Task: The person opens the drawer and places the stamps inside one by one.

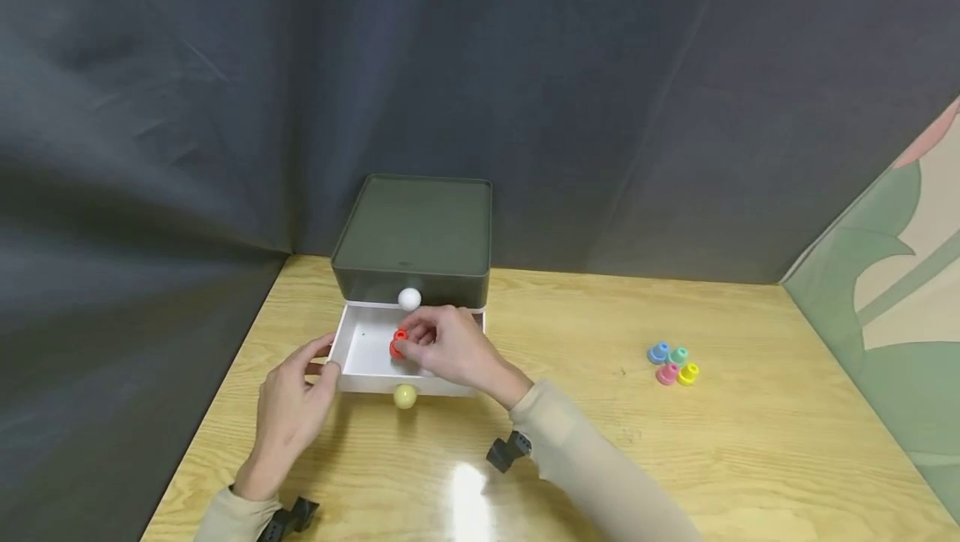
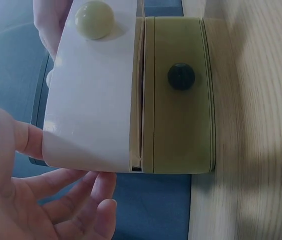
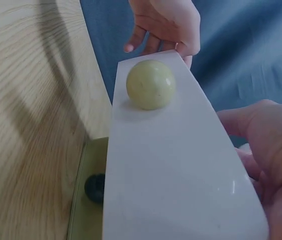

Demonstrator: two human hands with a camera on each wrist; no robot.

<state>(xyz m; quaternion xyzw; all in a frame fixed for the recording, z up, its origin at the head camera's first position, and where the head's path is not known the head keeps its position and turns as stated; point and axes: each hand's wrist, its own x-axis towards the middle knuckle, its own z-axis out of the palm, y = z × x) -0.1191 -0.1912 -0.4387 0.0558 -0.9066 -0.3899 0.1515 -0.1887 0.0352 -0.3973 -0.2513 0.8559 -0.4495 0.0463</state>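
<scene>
A white drawer (image 1: 371, 358) with a pale yellow knob (image 1: 405, 396) stands pulled out from a small dark cabinet (image 1: 420, 225). My left hand (image 1: 292, 396) grips the drawer's left front corner, thumb at the rim and fingers underneath, as the left wrist view shows. Inside the drawer, my right hand (image 1: 453, 346) pinches a small red peg-shaped piece (image 1: 396, 348) between thumb and fingers, close over the drawer floor. The right wrist view shows the drawer front (image 3: 166, 165) with part of the right hand behind it; the red piece is hidden there.
Blue (image 1: 658, 353), green (image 1: 678, 357), pink (image 1: 667, 373) and yellow (image 1: 688, 373) pegs stand grouped on the wooden table (image 1: 570, 317) at right. Above the drawer is a white knob (image 1: 409, 299); below it, an olive drawer (image 2: 176, 130) with a dark knob. Dark curtains hang behind and left.
</scene>
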